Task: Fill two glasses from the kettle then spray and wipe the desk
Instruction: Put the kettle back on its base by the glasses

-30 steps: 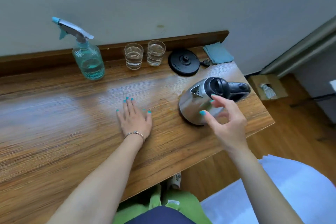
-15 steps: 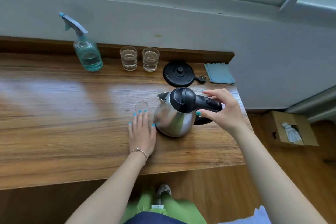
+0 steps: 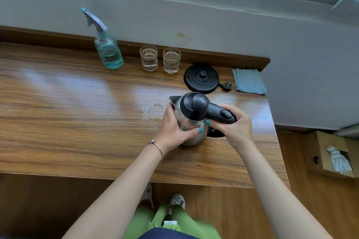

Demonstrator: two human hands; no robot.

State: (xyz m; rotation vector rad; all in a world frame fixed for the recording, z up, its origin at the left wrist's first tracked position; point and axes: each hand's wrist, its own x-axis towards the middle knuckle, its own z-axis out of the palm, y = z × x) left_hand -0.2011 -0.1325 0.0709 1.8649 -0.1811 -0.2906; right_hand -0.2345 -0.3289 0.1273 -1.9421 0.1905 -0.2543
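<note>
Both hands are on the kettle (image 3: 191, 120), which stands upright on the tabletop (image 3: 77, 122). The left hand (image 3: 173, 128) wraps its steel body; the right hand (image 3: 234, 126) is closed around the black handle. Just behind the kettle sits its round base (image 3: 202, 78), with a blue cloth (image 3: 248, 81) to the kettle's far right. Behind and left of the kettle stand two glasses (image 3: 160, 60) holding water, then the spray bottle (image 3: 106, 48).

Both hands (image 3: 204, 128) gripping kettle (image 3: 191, 116) on desk (image 3: 77, 122)
</note>
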